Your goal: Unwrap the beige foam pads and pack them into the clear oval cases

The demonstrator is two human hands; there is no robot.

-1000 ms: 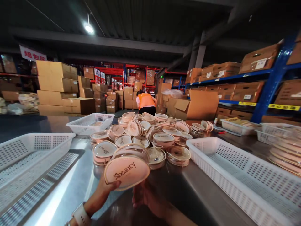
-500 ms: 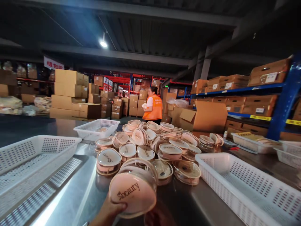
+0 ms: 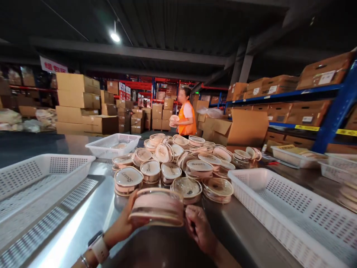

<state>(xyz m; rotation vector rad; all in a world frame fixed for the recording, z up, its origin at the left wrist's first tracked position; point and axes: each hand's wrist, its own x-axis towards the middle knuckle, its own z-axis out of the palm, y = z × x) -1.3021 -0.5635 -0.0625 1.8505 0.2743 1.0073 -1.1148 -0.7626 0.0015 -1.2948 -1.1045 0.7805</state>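
A pink cosmetic bag (image 3: 157,206) with clear side bands and cream piping is held low over the metal table, its side facing me. My left hand (image 3: 126,219) grips the left end, a watch on that wrist. At the other end, my right hand (image 3: 199,227) is closed with its fingertips against the bag's edge; the exact spot they pinch is hard to see. Just beyond lies a heap of similar bags, among them a clear-topped one (image 3: 186,187) and one with dark lettering (image 3: 128,178).
White perforated baskets flank the heap: a large left one (image 3: 69,173), a small one behind (image 3: 96,149) and a large right one (image 3: 251,186). More bags (image 3: 348,197) stack at the right edge. A person in an orange vest (image 3: 187,119) stands beyond, near cartons (image 3: 78,100).
The bag has tipped from showing its lettered face to showing its side. My right hand has come up to its right end. The person behind has turned and shifted slightly right.
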